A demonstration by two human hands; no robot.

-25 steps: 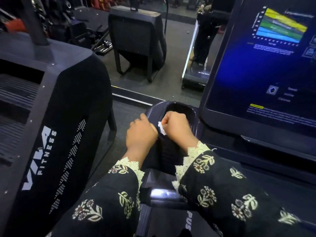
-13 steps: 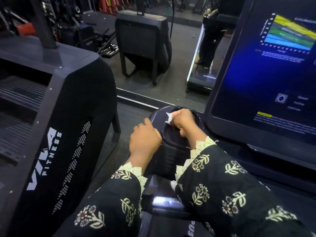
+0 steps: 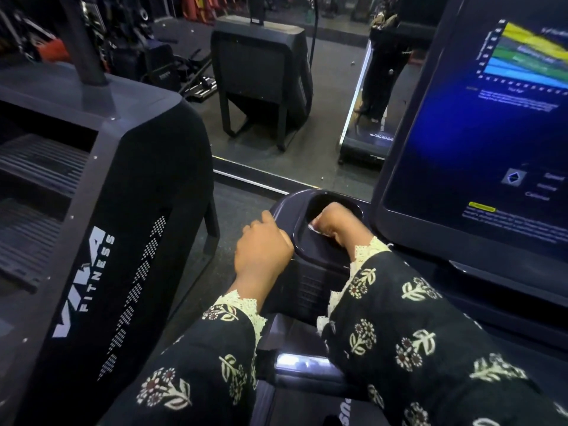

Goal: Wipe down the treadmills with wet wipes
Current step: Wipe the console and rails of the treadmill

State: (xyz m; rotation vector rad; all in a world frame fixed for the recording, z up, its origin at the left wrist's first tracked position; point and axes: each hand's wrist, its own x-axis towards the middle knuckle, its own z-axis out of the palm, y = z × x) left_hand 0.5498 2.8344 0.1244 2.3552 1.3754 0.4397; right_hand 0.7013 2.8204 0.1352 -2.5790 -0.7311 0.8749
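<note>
Right hand [image 3: 338,224], fingers curled tight on a wet wipe [image 3: 313,228], has dipped from the rim into the cup holder [image 3: 307,254] of the treadmill [image 3: 479,290], left hand [image 3: 264,250] gripping its outer edge, 1 pocket likely nearly wiped.

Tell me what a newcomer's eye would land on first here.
The glowing blue screen at right, with its coloured chart, grabs attention first. At lower centre, the right hand holds a white wet wipe inside the dark cup holder, while the left hand rests against its outer rim. At left looms a black machine lettered VIVA FITNESS.
</note>
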